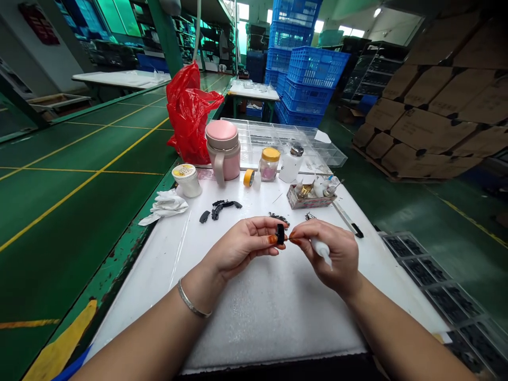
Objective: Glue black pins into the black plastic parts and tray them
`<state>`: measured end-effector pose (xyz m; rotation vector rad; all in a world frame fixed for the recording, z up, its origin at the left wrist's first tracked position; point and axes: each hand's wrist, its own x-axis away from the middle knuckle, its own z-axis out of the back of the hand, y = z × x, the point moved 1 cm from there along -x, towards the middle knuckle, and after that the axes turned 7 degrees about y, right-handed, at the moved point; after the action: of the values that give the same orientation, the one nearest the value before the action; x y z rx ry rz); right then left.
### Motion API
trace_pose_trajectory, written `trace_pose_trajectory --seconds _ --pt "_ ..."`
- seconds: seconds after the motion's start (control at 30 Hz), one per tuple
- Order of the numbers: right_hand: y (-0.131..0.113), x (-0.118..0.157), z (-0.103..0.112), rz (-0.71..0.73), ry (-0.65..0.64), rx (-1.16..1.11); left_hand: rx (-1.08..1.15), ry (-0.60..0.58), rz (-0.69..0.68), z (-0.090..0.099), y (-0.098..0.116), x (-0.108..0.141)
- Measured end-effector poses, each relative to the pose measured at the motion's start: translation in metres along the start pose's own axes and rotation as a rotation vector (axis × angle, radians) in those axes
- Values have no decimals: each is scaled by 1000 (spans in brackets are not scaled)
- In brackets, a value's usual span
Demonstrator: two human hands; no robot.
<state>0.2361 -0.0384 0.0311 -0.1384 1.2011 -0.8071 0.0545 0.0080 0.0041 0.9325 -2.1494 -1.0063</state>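
Above the middle of the white table, my left hand pinches a small black part between thumb and fingers. Close on its right, my right hand holds a thin pointed piece at its fingertips, touching or nearly touching the black part. A small white bottle with a narrow nozzle is also tucked in my right hand, its nozzle pointing down. Behind the hands lie curved black pieces and a little heap of dark small parts.
Toward the back stand a pink mug, a yellow-lidded jar, a clear bottle, yellow tape and a box of small bottles. White gloves and a white tub lie left; a cutter lies right.
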Motion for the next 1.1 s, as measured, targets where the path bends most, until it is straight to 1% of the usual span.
trace_pose_trajectory --seconds 0.1,0.4,0.5,0.67,0.73,0.77,0.87,0.93,1.0,1.1 --pt "-1 0 0 60 2 55 2 -3 -10 1 1 0" --pt "7 2 -2 145 -46 120 -32 -7 -21 1 -4 -3" --pt "9 4 -3 167 -56 152 -48 35 -29 0 -4 -3" --pt "9 7 -8 195 -49 167 -73 115 -88 -5 -6 -2" --pt "10 7 -9 172 -34 159 -73 119 -103 -5 -7 -1" --pt "10 7 -9 138 -24 156 -73 120 -109 -5 -7 -2" --pt "14 8 -9 -23 4 161 -69 119 -119 -4 -8 -2" --pt "16 10 -9 -99 13 163 -67 118 -139 -4 -8 -3" --pt "16 11 -10 -116 26 154 -94 136 -194 -7 -8 -1" --pt "14 12 -11 -140 70 149 -228 219 -330 -14 -8 4"
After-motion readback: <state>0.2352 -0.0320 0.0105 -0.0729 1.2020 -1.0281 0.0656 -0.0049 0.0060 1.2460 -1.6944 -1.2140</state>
